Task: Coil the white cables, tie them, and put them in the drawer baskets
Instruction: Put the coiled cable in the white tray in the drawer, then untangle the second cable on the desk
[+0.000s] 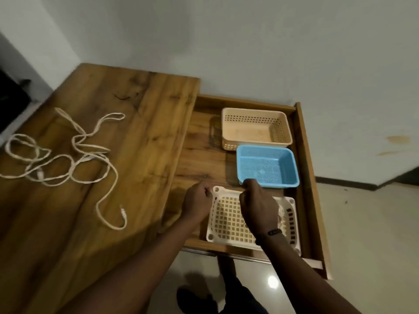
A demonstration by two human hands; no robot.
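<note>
Loose white cables (68,155) sprawl uncoiled on the wooden bench (140,132), at about nine o'clock from the open drawer (306,177). Inside the drawer stand three baskets in a row: a beige basket (256,128) at twelve o'clock, a blue basket (267,166) in the middle, and a white lattice basket (229,220) nearest the person. The left hand (197,202) hangs over the white basket's far left corner, fingers curled tight; whether they pinch anything cannot be told. The right hand (256,205), a dark band on its wrist, hangs over the same basket, fingers curled downward, its grip hidden.
</note>
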